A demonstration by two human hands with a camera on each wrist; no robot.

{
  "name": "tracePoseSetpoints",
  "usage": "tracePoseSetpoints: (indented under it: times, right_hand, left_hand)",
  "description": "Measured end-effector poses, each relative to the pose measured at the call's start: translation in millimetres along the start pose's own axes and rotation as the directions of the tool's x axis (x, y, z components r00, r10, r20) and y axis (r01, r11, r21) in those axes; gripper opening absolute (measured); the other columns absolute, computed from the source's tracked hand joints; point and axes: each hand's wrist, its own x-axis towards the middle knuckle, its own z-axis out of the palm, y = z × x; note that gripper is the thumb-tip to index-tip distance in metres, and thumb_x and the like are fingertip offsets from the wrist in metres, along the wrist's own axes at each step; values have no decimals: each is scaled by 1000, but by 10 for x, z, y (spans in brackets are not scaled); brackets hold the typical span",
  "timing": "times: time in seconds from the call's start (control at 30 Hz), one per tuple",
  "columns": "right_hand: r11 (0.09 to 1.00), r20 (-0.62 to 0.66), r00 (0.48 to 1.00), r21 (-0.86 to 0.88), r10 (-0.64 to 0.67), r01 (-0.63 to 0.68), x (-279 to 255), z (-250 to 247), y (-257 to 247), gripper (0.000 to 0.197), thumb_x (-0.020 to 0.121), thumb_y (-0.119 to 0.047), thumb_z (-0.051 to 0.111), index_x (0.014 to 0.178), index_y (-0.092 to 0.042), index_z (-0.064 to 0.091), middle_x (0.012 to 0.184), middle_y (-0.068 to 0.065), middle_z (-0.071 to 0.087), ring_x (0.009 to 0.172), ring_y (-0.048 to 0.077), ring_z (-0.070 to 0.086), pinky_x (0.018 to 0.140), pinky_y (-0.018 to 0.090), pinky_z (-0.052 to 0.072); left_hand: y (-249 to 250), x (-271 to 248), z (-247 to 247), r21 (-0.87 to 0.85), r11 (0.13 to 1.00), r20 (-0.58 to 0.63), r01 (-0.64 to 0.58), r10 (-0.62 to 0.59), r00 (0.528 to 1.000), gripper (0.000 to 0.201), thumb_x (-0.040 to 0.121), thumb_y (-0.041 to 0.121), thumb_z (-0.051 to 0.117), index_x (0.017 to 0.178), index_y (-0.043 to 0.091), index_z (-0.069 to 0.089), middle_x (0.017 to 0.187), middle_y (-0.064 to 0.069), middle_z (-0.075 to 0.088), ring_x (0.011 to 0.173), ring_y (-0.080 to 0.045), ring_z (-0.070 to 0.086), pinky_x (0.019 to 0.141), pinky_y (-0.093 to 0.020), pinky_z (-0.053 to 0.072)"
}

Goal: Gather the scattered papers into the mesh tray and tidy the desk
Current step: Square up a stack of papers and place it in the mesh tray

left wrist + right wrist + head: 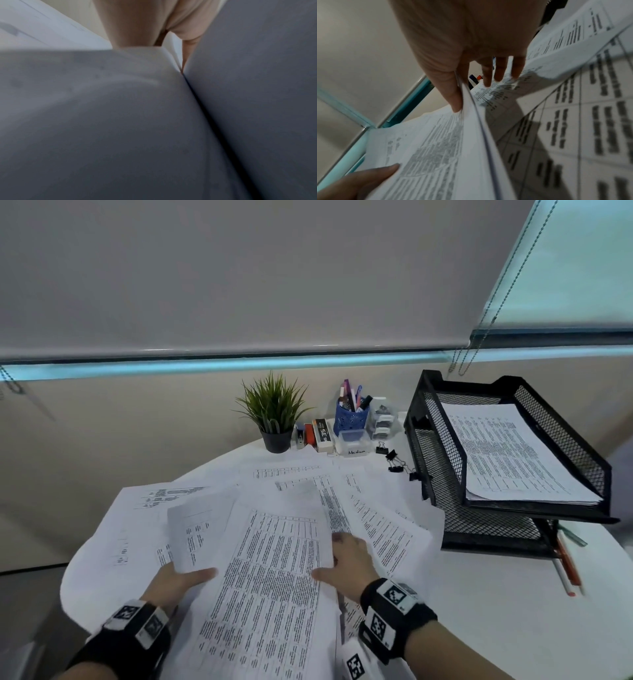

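Printed papers (342, 484) lie fanned across the round white table (496, 611). Both hands hold a lifted stack of papers (270, 577) at the near middle. My left hand (185, 577) grips its left edge, thumb on top. The right hand (342, 559) pinches its right edge; in the right wrist view the thumb (453, 97) lies on the stack (436, 148) and the fingers (498, 70) reach under it. The left wrist view is filled by blurred paper (102, 121). The black mesh tray (445, 474) stands at the right, with a pile of sheets (507, 453) in its upper tier.
At the back of the table stand a potted plant (274, 412), a blue pen cup (352, 416), staple boxes (322, 434) and a clear box (354, 441). Black binder clips (394, 460) lie by the tray. Pens (568, 570) lie at the right.
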Motion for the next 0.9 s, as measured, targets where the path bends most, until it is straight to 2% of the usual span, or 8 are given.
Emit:
tracePoseSetpoints:
  times: [0.1,0.2,0.4,0.53,0.63,0.73,0.8,0.9]
  right_hand:
    - [994,30,994,-19,106,-106,96,-29,72,46,77,-48,66,120,-33,60,159,4,-2,144,32,-7,114,55,2]
    - [982,-12,984,58,180,-179,155,-68,134,46,75,-49,68,118,-35,62,158,4,-11,144,31,-12,116,55,2]
    - [920,0,992,373,127,-118,252,-117,219,39,68,-29,78,105,-29,68,138,9,41,122,26,47,105,40,41]
    - [972,-71,997,233,35,-17,213,-75,209,30,82,-19,65,109,-26,56,111,2,54,101,18,56,90,31,48]
    - [986,-120,991,151,-50,68,191,-1,163,76,86,-13,57,147,-36,18,115,-2,58,100,16,59,88,27,49]
    - [967,-89,996,254,2,20,189,-3,122,96,89,-13,58,143,-42,-17,105,-1,62,74,8,60,62,13,47]
    - [908,-66,997,419,38,-7,203,-43,158,77,87,-10,62,146,-32,18,109,-2,65,74,1,58,57,9,47]
    - [850,22,995,518,94,-92,180,-101,207,29,86,-8,63,115,-14,61,110,5,68,82,8,62,61,12,50]
  left_hand:
    - [4,13,24,-30,1000,6,5,-4,1000,37,71,-4,73,106,2,62,100,-21,67,98,-39,62,94,-58,44]
    - [18,4,61,-40,999,46,-12,14,999,34,70,-3,76,100,8,63,101,-17,68,99,-36,62,95,-55,44]
    - [32,1,158,-27,999,131,-41,44,990,30,71,-7,74,94,10,63,95,-11,69,97,-33,62,92,-47,45]
    - [4,65,191,13,999,82,-41,40,996,32,70,-6,74,99,4,64,102,-20,68,97,-36,63,92,-53,47]
    - [-23,100,212,14,999,47,-31,30,998,26,72,-8,72,90,7,63,99,-20,67,97,-36,62,91,-51,47]
    - [-28,111,205,42,998,45,-43,41,998,25,72,-7,72,88,9,62,100,-19,66,97,-35,61,92,-51,47]
    - [-9,78,229,71,995,56,-64,60,997,24,76,-5,70,93,8,60,98,-15,66,93,-32,60,88,-47,48]
    - [21,18,297,128,986,111,-108,94,989,26,80,0,66,102,9,55,93,-6,64,86,-25,59,75,-36,49]
